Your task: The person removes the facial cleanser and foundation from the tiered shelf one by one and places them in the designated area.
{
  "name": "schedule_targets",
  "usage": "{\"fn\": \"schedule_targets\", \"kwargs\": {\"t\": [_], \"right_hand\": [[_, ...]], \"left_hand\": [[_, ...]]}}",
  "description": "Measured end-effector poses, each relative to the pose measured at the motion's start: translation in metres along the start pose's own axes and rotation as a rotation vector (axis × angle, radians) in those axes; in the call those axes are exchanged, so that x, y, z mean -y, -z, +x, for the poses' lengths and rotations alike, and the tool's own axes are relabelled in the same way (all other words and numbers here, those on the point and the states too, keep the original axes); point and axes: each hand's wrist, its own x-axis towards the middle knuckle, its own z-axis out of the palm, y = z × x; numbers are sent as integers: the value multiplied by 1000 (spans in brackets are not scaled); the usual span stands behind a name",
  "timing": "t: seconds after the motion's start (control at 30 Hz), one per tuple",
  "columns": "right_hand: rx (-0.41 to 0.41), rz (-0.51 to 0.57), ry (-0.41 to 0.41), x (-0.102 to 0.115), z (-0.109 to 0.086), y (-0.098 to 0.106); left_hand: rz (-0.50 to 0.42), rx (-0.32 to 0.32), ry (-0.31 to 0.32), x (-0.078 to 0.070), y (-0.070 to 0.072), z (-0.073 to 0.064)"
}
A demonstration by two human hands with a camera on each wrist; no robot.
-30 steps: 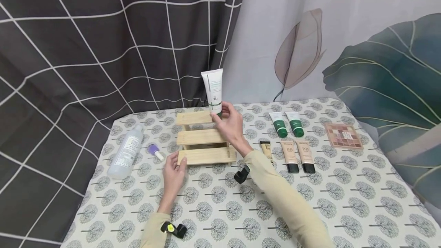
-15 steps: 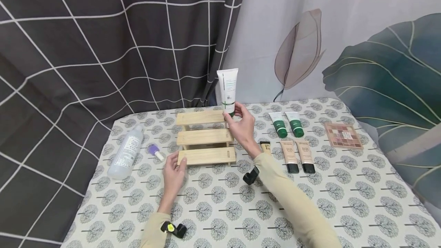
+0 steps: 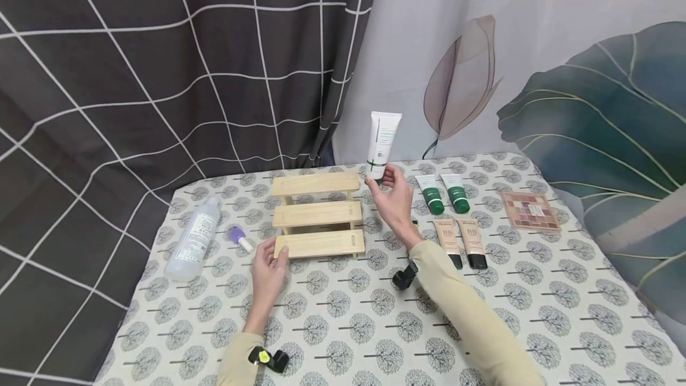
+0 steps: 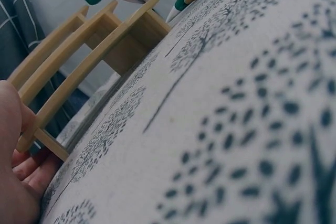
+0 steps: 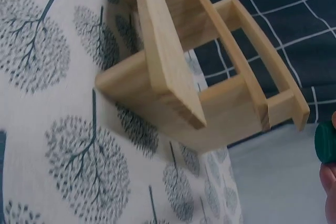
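Note:
A three-tier wooden display rack (image 3: pixel 318 215) stands on the patterned tablecloth. My left hand (image 3: pixel 268 273) grips the left end of its lowest step, thumb on top; in the left wrist view the other fingers (image 4: pixel 37 171) curl beneath that step. Upright in the air, just right of the rack's top step, is a white squeeze tube (image 3: pixel 383 142) with its cap end down. My right hand (image 3: pixel 395 202) pinches it near the cap with thumb and fingers. Its green cap (image 5: pixel 326 142) shows at the edge of the right wrist view.
Left of the rack lie a clear bottle (image 3: pixel 194 240) and a small purple-and-white item (image 3: pixel 240 238). To the right are two green-and-white tubes (image 3: pixel 430 194), two BB cream tubes (image 3: pixel 449 239) and a makeup palette (image 3: pixel 530 211). Curtains (image 3: pixel 225 64) hang behind the table.
My right hand has carried the white tube rightward from over the rack's top step to beside it. The left hand keeps its grip on the rack.

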Motion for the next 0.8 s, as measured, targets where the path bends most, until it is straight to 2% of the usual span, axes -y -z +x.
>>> {"fn": "schedule_targets", "kwargs": {"t": [0.33,0.53,0.8], "right_hand": [[11,-66,-69,-17,-2,15],[45,-103,-140,-24,-3,24],[48,-217,-190,-36,-4,32]], "left_hand": [[-25,1,-6,-1,1,-1],[-30,1,-10,0,0,-1],[-20,-2,-13,-2,1,-2]]}}
